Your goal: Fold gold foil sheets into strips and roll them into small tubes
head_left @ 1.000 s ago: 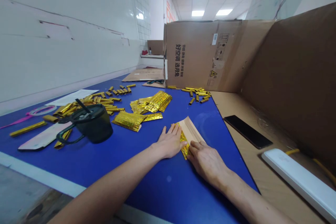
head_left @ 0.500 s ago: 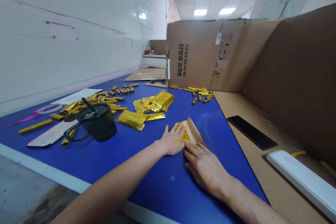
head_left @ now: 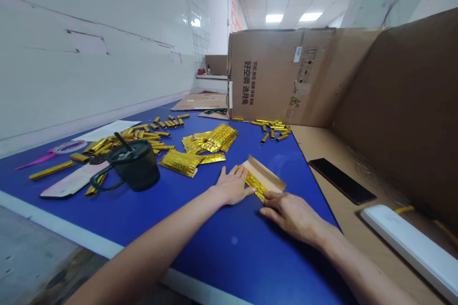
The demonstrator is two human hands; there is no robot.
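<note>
My left hand (head_left: 232,187) lies flat and loose, fingers spread over the far end of a partly folded gold-foil sheet (head_left: 264,177) on the blue table (head_left: 222,252); my right hand (head_left: 291,212) touches its near end, though I cannot tell whether those fingers pinch or merely press; flat gold pieces (head_left: 219,138) lie beyond, a dark mug (head_left: 141,171) to their left.
</note>
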